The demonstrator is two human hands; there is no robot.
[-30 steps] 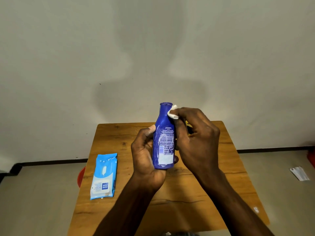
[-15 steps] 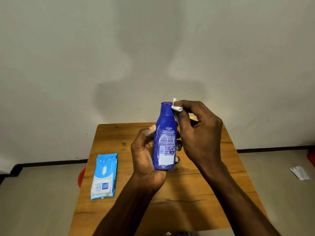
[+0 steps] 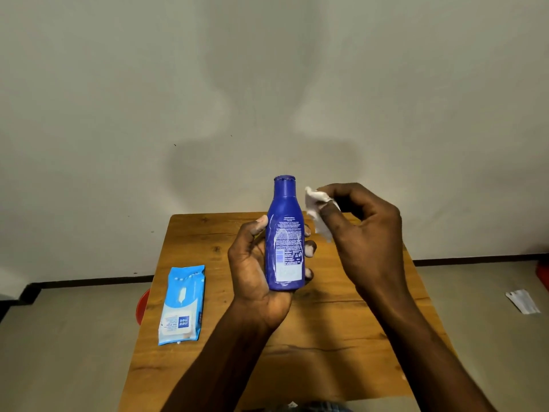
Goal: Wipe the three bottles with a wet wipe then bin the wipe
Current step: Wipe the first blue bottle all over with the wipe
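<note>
Head view shows the left hand [image 3: 261, 272] wrapped round a blue bottle [image 3: 285, 236], thumb on the near-left side and fingertips curling out on the right, so the bottle stands upright in the air above the table [image 3: 326, 337] with its printed label facing the camera. That grip sits low on the body, which leaves the shoulder, neck and cap bare for wiping. The right hand [image 3: 365, 233] is just beside the bottle's right shoulder, not touching it; its thumb and forefinger pinch a crumpled white wipe [image 3: 316, 209], the other fingers loosely curled behind. A small gap shows between wipe and bottle, so by my judgement this is a pause between strokes or the end of work on this bottle, though which of the 2 cannot be told. Only 1 bottle is in view; the other 2 of the 3 are not visible, perhaps hidden behind the hands, so how far the task stands is unclear. A pale blue wipes pack [image 3: 182, 304] lies flat on the table's left edge, partly overhanging it, well apart from the hands and within easy reach of the left. Below that edge a red object [image 3: 142, 304] peeks out on the floor; it may be the bin, but too little shows to say. A scrap of paper [image 3: 523, 301] lies on the floor at the far right.
</note>
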